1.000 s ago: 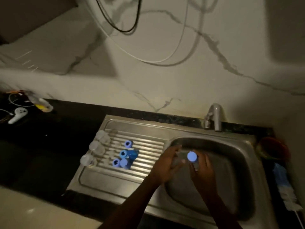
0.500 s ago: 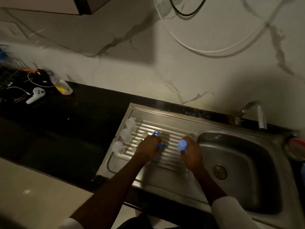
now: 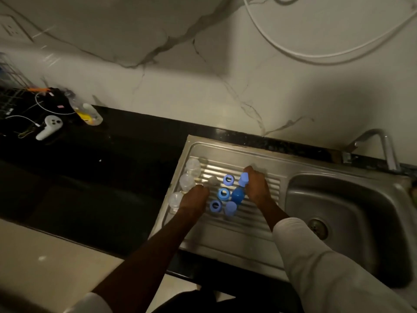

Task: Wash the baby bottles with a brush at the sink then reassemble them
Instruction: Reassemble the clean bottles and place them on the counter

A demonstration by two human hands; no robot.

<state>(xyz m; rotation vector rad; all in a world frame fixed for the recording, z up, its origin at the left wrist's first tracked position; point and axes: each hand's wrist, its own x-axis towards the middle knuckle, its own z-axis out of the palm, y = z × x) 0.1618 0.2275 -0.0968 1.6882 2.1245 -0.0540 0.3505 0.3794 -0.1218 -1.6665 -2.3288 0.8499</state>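
The right hand (image 3: 256,186), gripping a blue bottle cap (image 3: 243,179), should stand it steady on the drainboard (image 3: 239,231) beside the blue rings (image 3: 223,193), while whether the left hand (image 3: 195,198) grips anything cannot be told.

Left hand (image 3: 194,197) fingertips hidden (curled under).

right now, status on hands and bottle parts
Right hand grips blue cap. Left hand among clear bottles. Blue rings crowd drainboard.
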